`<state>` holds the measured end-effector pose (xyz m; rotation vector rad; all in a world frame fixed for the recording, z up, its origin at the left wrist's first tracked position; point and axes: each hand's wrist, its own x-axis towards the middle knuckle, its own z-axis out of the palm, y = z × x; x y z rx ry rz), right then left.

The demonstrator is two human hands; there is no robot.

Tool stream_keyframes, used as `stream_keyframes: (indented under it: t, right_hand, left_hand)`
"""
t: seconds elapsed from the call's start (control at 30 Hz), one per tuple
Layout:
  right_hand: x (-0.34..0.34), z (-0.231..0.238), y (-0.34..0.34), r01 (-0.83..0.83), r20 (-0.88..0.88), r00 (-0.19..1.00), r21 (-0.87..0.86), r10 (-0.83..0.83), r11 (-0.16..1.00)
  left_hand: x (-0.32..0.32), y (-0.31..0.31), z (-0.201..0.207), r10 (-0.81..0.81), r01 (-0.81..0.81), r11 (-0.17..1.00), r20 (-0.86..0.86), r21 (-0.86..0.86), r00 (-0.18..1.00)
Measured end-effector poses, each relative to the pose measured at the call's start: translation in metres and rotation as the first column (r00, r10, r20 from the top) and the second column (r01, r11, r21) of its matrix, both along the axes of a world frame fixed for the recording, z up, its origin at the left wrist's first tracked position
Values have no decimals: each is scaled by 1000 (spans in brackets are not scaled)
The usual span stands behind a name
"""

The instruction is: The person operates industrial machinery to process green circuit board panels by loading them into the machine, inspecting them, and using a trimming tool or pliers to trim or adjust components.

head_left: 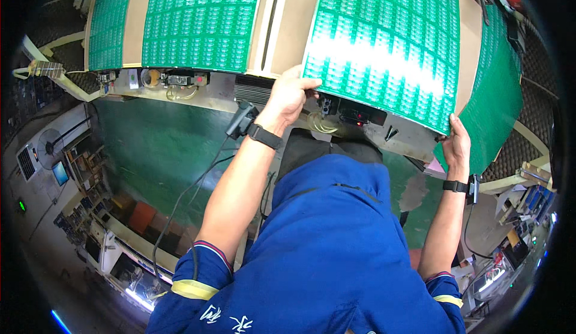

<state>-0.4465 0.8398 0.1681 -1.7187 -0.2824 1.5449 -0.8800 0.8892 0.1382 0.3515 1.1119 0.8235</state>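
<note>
A large green circuit board panel [384,46] lies before me, its surface covered in rows of small printed units and a bright glare band. My left hand [289,97] pinches its near left corner, thumb on top and fingers curled underneath. At the near right corner, my right hand [457,142] grips the edge the same way, thumb on the upper face. Both wrists wear black straps with small devices. To the left, another green panel [201,25] rests on the brown work surface [296,28]; a third panel [110,25] lies farther left.
Beyond my right hand a green panel [501,103] hangs at a slant. Below the surface's front edge sit a switch box [180,80] and looped pale tubes [323,123]. A black cable [180,199] runs from my left wrist device. A fan [51,145] stands far left.
</note>
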Motion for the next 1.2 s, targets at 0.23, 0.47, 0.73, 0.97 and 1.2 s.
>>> stream_keyframes:
  t: [0.23, 0.47, 0.73, 0.97, 1.2]
  right_hand:
    - [16, 43, 16, 29, -80, 997, 213, -12, 977]
    - [19, 72, 25, 82, -247, 969, 257, -17, 963]
    - [16, 37, 21, -20, -121, 991, 230, 49, 973]
    - [-4, -40, 17, -237, 359, 907, 9, 218, 971]
    - [-13, -92, 13, -71, 562, 826, 171, -38, 983]
  left_hand:
    - [-15, 12, 42, -51, 34, 996, 217, 81, 975]
    - [-28, 82, 33, -75, -7, 977, 375, 214, 924]
    - [-25, 173, -31, -62, 25, 977, 172, 210, 983]
    - [30, 171, -30, 15, 50, 982, -333, 184, 943]
    - [23, 165, -42, 98, -15, 947, -244, 320, 965]
